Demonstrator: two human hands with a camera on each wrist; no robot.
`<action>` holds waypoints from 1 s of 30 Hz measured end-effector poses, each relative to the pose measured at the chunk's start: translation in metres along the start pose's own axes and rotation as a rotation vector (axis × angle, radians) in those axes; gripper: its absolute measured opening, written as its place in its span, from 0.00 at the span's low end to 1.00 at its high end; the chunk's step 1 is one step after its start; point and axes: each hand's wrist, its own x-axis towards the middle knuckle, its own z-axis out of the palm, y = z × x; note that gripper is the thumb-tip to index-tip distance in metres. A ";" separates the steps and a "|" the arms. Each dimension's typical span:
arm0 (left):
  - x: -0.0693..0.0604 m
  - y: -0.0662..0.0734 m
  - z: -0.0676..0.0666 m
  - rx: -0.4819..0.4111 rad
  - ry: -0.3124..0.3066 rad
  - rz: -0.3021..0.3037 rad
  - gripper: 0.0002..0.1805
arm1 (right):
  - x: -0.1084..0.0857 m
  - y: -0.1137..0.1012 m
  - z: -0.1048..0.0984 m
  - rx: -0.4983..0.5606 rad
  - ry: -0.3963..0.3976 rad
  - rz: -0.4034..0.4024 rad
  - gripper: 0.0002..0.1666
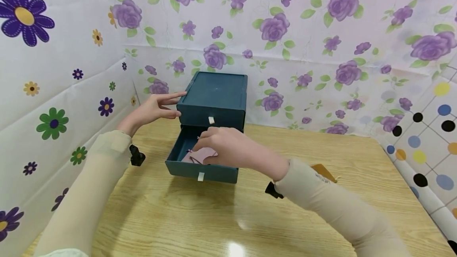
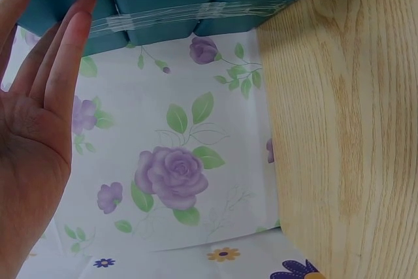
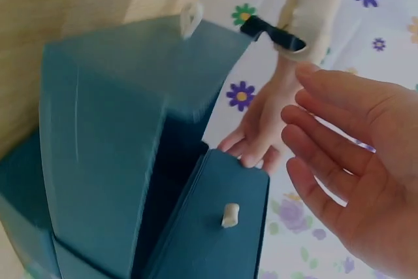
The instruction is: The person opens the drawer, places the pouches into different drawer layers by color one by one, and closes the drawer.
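Note:
A dark teal two-drawer box [image 1: 217, 90] stands on the table. Its lower drawer [image 1: 214, 173] is pulled out, while the upper drawer [image 1: 228, 117] is in. At the box's left side, my left hand [image 1: 153, 108] rests its fingertips on the side and top edge; the left wrist view shows these fingers [image 2: 62, 63] extended against the teal wall. My right hand [image 1: 225, 146] hovers over the lower drawer, beside a flat pink item [image 1: 200, 154] with a dark line, whose kind is unclear. In the right wrist view the right fingers [image 3: 326, 142] are loosely bent and hold nothing.
A brown flat piece [image 1: 323, 171] with a short string lies on the table [image 1: 285, 217] at the right, partly behind my right sleeve. Flowered cloth [image 1: 292, 70] hangs behind the box and along the left. Each drawer front has a white pull tab [image 1: 201, 177].

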 end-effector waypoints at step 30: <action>0.000 0.000 0.001 0.006 0.007 0.007 0.35 | -0.038 -0.033 0.100 0.133 0.405 0.148 0.13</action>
